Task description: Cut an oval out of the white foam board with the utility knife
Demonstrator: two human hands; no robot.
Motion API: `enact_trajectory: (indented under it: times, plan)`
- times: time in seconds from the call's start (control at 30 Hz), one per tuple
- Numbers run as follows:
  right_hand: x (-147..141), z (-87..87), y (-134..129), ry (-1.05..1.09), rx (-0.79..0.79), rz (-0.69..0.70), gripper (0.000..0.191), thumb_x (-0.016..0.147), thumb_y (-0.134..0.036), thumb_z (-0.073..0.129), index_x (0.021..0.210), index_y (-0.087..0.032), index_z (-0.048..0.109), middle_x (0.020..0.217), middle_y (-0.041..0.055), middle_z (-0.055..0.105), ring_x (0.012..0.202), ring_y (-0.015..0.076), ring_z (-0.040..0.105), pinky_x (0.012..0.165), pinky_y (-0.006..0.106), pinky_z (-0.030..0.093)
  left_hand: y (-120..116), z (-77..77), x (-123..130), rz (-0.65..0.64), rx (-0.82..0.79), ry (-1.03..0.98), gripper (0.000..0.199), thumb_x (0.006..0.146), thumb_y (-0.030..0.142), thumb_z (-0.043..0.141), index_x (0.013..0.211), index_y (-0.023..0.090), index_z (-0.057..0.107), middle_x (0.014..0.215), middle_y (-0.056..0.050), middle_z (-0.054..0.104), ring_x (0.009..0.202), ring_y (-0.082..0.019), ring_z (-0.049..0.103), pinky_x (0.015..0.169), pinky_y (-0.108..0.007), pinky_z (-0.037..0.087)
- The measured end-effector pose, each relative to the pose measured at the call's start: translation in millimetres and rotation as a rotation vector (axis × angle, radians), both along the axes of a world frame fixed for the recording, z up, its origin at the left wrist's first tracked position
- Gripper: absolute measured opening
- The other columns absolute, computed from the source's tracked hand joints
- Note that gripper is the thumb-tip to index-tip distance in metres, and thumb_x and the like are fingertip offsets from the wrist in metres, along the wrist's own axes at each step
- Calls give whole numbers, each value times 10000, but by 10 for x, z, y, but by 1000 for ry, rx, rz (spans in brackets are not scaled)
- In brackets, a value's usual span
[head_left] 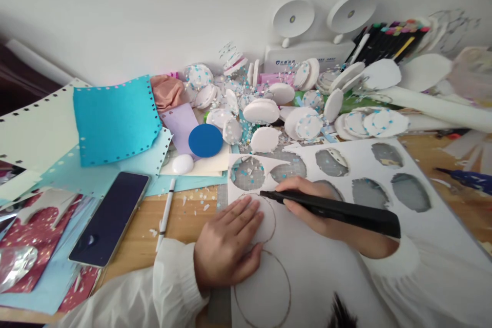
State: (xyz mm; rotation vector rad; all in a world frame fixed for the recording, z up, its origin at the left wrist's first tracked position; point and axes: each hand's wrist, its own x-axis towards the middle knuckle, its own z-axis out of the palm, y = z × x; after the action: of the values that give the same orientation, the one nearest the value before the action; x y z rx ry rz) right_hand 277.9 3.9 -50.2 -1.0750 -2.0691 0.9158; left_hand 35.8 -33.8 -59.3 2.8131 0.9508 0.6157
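My left hand lies flat on a white foam board, fingers stretched out and partly covering a drawn circle. My right hand grips a thick black pen-shaped cutter. Its narrow tip meets the upper edge of that circle, just beyond my left fingertips. Another drawn circle shows below my left hand. Several rough round holes pass through the far part of the board, with a grey cutting mat visible beneath.
White foam discs and blue-white crumbs are heaped behind the board. To the left lie a phone, a white pen, a blue disc and coloured sheets. A blue tool sits at right; markers stand at the back.
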Motion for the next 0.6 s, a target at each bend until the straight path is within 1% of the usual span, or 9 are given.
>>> enact_trajectory:
  times: [0.1, 0.2, 0.3, 0.4, 0.5, 0.6]
  plan:
    - [-18, -40, -10, -6, 100, 18, 151, 890, -177, 505, 995, -256, 581, 844, 18, 681, 733, 174, 648, 654, 286, 483, -2, 0, 3, 7, -2, -4, 433, 814, 247, 518, 1196, 68, 616, 1294, -158, 624, 1255, -303, 547, 1006, -438, 519]
    - [-31, -74, -17, -37, 194, 52, 209, 863, -159, 535, 1041, -252, 595, 866, 48, 705, 763, 213, 672, 674, 319, 509, -10, 3, 13, 17, -10, 0, 425, 821, 248, 512, 1193, 73, 619, 1295, -156, 624, 1261, -300, 541, 1009, -438, 516]
    - [-33, -79, -10, -94, 218, 96, 231, 858, -164, 544, 1063, -249, 610, 853, 74, 709, 778, 241, 677, 703, 345, 530, -14, 9, 26, 29, -18, 1, 420, 828, 251, 514, 1193, 75, 621, 1297, -152, 622, 1256, -301, 545, 1010, -440, 515]
    - [-31, -65, 12, -125, 244, 125, 224, 870, -153, 516, 1052, -252, 603, 833, 71, 701, 757, 230, 673, 697, 337, 540, -10, 11, 32, 39, -15, -7, 415, 832, 253, 519, 1193, 79, 625, 1291, -144, 628, 1247, -301, 553, 1008, -442, 516]
    - [-29, -59, 32, -81, 333, 139, 232, 853, -121, 496, 1042, -229, 578, 792, 50, 684, 697, 203, 668, 637, 307, 540, -5, 8, 30, 38, -9, -17, 404, 837, 249, 520, 1183, 74, 632, 1278, -142, 637, 1224, -304, 574, 994, -442, 527]
    - [-18, -67, 19, -97, 367, 131, 229, 846, -119, 493, 1043, -217, 555, 799, 47, 686, 708, 196, 681, 641, 288, 547, -9, 1, 24, 39, -8, -21, 404, 836, 245, 522, 1184, 71, 632, 1275, -140, 638, 1215, -308, 581, 984, -443, 535]
